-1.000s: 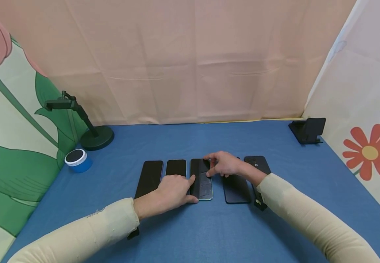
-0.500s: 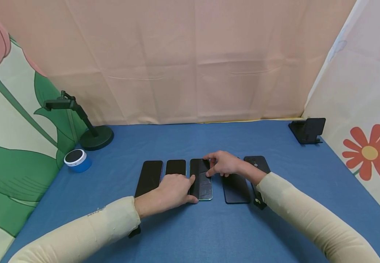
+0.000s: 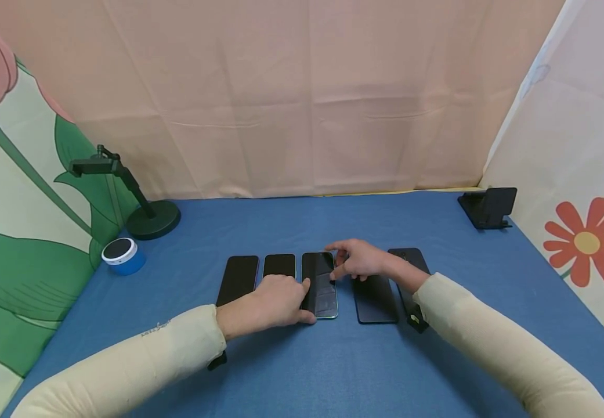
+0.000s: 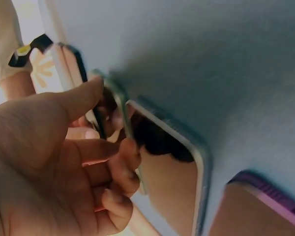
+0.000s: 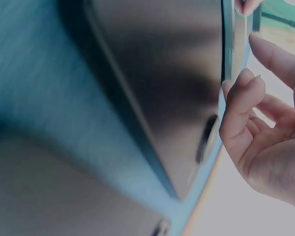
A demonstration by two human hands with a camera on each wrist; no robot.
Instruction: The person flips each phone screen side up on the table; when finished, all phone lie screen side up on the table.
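Observation:
Several phones lie flat in a row on the blue table. At the middle phone (image 3: 325, 296), dark-faced with a pale green edge, my left hand (image 3: 275, 302) has its thumb at the near left corner and its index finger at the left side. The other left fingers bend loosely in the left wrist view, over a silver-edged phone (image 4: 172, 191). My right hand (image 3: 361, 258) hovers at the middle phone's right side, thumb and index finger spread apart at its edge. Beneath this hand lies a dark phone (image 3: 376, 305), seen large in the right wrist view.
Leftmost in the row is a purple-edged phone (image 3: 236, 281); rightmost is a black phone (image 3: 408, 259), partly under my right forearm. A black stand (image 3: 152, 217) and a blue-and-white round container (image 3: 126, 261) stand at left. A small black holder (image 3: 489, 208) sits back right.
My right hand has shifted slightly to the right, its fingertips drawing away along the middle phone's right edge. The left hand and the phones look nearly unmoved.

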